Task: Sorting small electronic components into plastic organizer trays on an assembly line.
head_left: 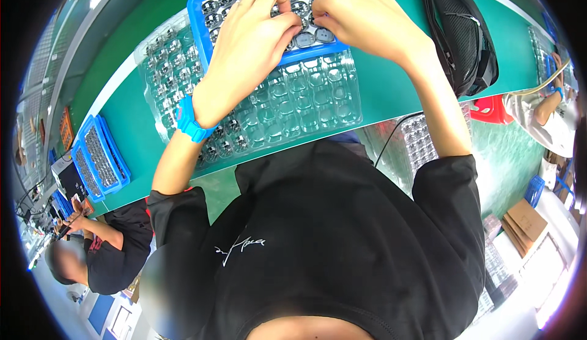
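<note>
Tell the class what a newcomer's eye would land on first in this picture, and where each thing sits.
First come the two hands, the left hand and the right hand, meeting over a blue tray of small round parts at the top centre. Just below it on the green table lies a clear plastic tray, partly filled on its left side. A bright blue watch stands out on the left wrist, and a black bag rests at the upper right.

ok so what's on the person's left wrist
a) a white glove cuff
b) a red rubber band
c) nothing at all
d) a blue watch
d: a bright blue watch wraps the wrist just below the left hand, which rests on the blue tray of small round parts beside the right hand, above the clear blister tray.
</note>
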Demonstrator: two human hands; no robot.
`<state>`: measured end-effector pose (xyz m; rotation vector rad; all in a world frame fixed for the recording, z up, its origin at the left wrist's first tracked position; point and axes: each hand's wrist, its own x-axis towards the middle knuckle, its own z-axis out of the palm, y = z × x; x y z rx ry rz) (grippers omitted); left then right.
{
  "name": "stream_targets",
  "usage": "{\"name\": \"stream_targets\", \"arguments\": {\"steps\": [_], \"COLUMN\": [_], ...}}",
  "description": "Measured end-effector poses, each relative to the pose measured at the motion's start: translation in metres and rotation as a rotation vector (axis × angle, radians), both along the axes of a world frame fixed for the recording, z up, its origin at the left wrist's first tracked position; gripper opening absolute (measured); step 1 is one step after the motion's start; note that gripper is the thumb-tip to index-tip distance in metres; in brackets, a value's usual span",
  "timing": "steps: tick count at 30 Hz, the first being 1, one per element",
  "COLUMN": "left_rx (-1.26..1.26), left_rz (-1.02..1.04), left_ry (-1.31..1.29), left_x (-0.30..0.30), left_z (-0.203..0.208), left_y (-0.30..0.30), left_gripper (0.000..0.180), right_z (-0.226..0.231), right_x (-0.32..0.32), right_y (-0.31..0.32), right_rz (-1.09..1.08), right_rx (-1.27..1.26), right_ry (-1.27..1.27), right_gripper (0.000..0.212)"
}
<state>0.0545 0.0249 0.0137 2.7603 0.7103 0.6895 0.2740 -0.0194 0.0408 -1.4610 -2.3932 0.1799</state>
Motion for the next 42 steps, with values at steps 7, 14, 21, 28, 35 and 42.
{"name": "stream_targets", "arguments": {"steps": [7, 14, 21, 28, 35, 42], "left_rx": [0.130, 0.289, 0.336, 0.260, 0.327, 0.089], "left_rz": [0.012, 0.016, 0.023, 0.065, -0.033, -0.034], "left_ry": [0.086, 0.088, 0.031, 0.007, 0.132, 0.027], "left_x": [0.001, 0.001, 0.000, 0.004, 0.003, -0.012], "left_z": [-0.005, -0.013, -0.019, -0.024, 0.002, 0.007], "left_y": [-0.002, -0.007, -0.006, -0.007, -0.002, 0.001], "left_gripper": [0.012, 0.014, 0.009, 0.008, 0.016, 0.018], "right_z": [0.000, -0.010, 0.000, -0.003, -0.005, -0.013], "right_x": [-0.008, -0.008, -0.013, -0.012, -0.009, -0.012], "right_y": [-0.002, 0.002, 0.001, 0.001, -0.004, 0.000], "right_rz": [0.012, 0.024, -0.016, -0.029, -0.049, -0.079], "right_rx": [-0.060, 0.015, -0.079, -0.069, -0.040, -0.062], "right_ry": [-0.139, -0.235, -0.240, -0.242, -0.199, -0.156], "right_gripper": [0.011, 0.015, 0.016, 0.017, 0.015, 0.014]}}
